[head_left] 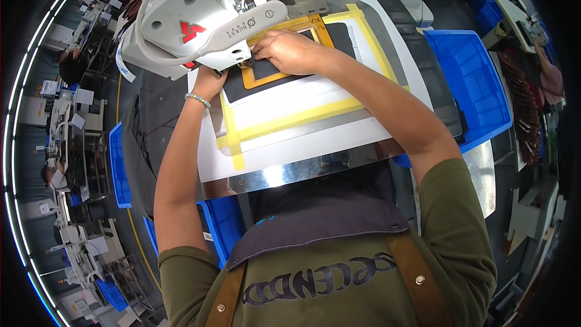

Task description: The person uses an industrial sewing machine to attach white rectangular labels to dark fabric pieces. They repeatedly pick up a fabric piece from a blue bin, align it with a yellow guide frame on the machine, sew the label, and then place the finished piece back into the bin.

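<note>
My right hand (287,53) lies over an amber-coloured rectangular frame (327,37), its fingers bent and held together, tips beside the needle area of a white industrial sewing machine (166,21). What those fingertips pinch, if anything, is too small to make out. Dark flat material (264,69) shows inside the frame, beneath the hand. At the near left side of the machine head is my left hand (207,83), with a beaded bracelet at its wrist; the machine head covers its fingers. Frame and dark material rest on a white sheet (290,108) bordered with yellow tape (302,118).
The machine head overhangs the work from the upper left. A shiny metal edge (284,175) runs along the front. Blue bins stand at the right (478,85), below the front edge (223,224) and at the left (120,166). Other workstations and people are farther off.
</note>
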`<state>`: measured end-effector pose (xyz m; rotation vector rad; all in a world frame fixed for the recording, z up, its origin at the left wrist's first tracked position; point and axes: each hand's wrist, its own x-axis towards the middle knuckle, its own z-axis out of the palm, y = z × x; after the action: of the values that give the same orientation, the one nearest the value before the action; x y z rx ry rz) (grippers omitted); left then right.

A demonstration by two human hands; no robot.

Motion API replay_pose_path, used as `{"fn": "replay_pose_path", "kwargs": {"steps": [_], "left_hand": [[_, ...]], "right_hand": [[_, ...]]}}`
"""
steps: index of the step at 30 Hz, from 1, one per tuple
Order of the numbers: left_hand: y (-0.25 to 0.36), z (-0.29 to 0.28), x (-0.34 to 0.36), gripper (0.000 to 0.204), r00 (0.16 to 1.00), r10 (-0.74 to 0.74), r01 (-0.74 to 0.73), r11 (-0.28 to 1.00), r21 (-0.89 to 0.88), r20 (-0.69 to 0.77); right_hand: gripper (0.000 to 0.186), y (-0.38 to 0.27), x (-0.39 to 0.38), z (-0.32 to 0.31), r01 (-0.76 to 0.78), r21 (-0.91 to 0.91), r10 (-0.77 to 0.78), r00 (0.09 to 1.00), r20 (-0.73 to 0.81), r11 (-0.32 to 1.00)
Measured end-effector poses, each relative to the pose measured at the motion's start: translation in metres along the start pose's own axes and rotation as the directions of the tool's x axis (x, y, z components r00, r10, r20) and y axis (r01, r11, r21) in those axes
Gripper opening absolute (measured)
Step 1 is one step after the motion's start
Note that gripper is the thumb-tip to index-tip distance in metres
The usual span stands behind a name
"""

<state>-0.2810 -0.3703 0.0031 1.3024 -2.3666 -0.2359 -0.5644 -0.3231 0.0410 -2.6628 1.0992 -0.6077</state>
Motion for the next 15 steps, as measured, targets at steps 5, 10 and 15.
{"fn": "replay_pose_path", "kwargs": {"steps": [5,10,15], "left_hand": [[0.020,-0.008,-0.003,0.029,0.996,-0.087,0.085,0.994,-0.072,-0.023],[0.033,-0.009,-0.009,0.028,0.992,-0.088,0.069,0.978,-0.194,-0.088],[0.048,-0.016,-0.017,0.027,0.996,-0.060,0.044,0.977,-0.207,-0.072]], "right_hand": [[0.031,-0.003,-0.008,0.000,0.054,0.017,-0.054,0.999,0.002,0.998],[0.030,-0.009,-0.017,-0.002,0.088,0.073,-0.089,0.996,0.000,0.993],[0.028,-0.012,-0.026,-0.005,0.151,0.067,-0.151,0.988,-0.009,0.986]]}}
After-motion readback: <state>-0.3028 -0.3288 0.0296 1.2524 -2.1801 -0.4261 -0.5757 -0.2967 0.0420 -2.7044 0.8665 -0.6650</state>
